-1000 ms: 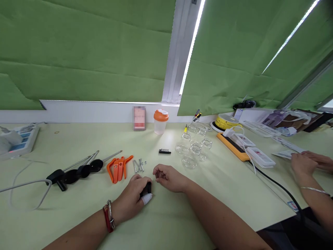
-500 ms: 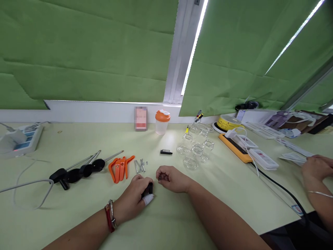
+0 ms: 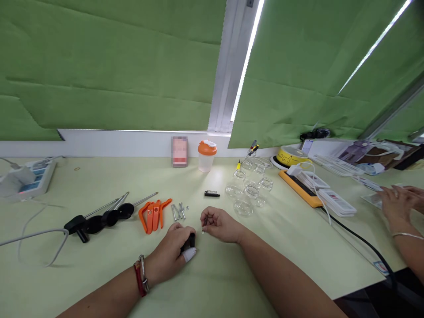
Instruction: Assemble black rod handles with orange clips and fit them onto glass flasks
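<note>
My left hand [image 3: 174,249], with white tape on its thumb, is closed round a small black part [image 3: 189,242], mostly hidden by the fingers. Just to its right, my right hand [image 3: 220,225] is closed in a pinch; a tiny shiny bit [image 3: 203,231] shows under its fingertips, too small to name. Beyond the hands lie several screws [image 3: 179,212] and small nuts [image 3: 187,207]. Orange plastic pieces [image 3: 153,217] rest left of the screws. A black part with a spring [image 3: 212,194] lies farther back.
Black-handled tools with metal shafts [image 3: 99,221] lie at left, near a white power strip [image 3: 36,179] and cable. An orange-lidded cup [image 3: 206,157] stands by the wall. Clear glass jars [image 3: 243,207] stand at right, then an orange-black power strip [image 3: 300,189]. Another person's hands [image 3: 397,205] work far right.
My right hand has turned slightly, and a shiny bit now shows below its fingertips. My left hand stays put. The other person's hands have shifted over the papers.
</note>
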Action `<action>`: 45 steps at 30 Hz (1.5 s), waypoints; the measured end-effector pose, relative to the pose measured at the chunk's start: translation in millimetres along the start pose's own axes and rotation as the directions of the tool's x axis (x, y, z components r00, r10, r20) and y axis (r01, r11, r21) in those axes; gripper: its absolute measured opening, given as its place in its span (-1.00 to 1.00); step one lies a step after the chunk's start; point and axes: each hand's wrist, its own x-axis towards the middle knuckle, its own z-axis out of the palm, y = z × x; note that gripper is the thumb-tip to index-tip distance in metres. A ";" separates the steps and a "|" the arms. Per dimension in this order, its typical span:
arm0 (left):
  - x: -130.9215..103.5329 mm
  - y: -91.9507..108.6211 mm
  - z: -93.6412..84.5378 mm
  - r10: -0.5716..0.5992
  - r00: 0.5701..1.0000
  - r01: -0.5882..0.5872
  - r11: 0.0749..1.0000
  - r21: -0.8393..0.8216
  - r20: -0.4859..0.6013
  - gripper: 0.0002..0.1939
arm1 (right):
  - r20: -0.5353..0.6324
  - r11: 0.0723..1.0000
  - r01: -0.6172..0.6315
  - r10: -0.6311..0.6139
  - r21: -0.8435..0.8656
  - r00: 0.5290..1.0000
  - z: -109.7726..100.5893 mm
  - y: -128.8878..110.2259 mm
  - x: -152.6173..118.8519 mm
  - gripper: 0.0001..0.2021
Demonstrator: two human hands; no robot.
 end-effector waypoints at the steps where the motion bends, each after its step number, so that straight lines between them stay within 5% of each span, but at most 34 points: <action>1: 0.1 -0.1 0.0 0.002 1.000 -0.002 1.000 0.000 0.000 -0.94 | -0.025 1.000 -0.003 0.003 0.017 1.000 -0.3 1.0 0.7 -0.77; 7: 0.8 0.3 -0.4 0.000 1.000 0.000 1.000 -0.005 0.013 -0.94 | -0.197 0.952 -0.146 0.093 -0.270 0.976 -4.2 0.0 -0.8 -0.86; 11: 1.3 1.5 -1.3 -0.009 1.000 0.009 1.000 0.000 0.016 -0.94 | -0.171 0.881 -0.191 0.127 -0.433 0.977 -8.1 -6.1 -6.5 -0.84; 17: 1.1 1.1 -0.8 -0.006 1.000 0.006 1.000 -0.003 0.015 -0.92 | -0.105 0.879 -0.206 0.178 -0.430 0.978 -13.8 -8.2 -11.1 -0.80; 24: 0.9 -0.2 0.5 0.016 1.000 -0.016 1.000 -0.009 0.008 -0.94 | -0.129 0.822 -0.023 -0.062 -0.569 0.990 -1.6 -16.7 -11.3 -0.93; 28: 1.1 0.3 0.3 0.022 1.000 -0.022 1.000 0.000 0.013 -0.93 | -0.064 0.740 0.004 -0.064 -0.672 0.996 4.0 -18.9 -10.4 -0.92; 45: 0.4 1.7 0.3 -0.008 1.000 0.008 1.000 0.000 0.012 -0.91 | -0.001 0.748 0.104 -0.138 -0.656 0.990 7.2 -20.2 -8.4 -0.86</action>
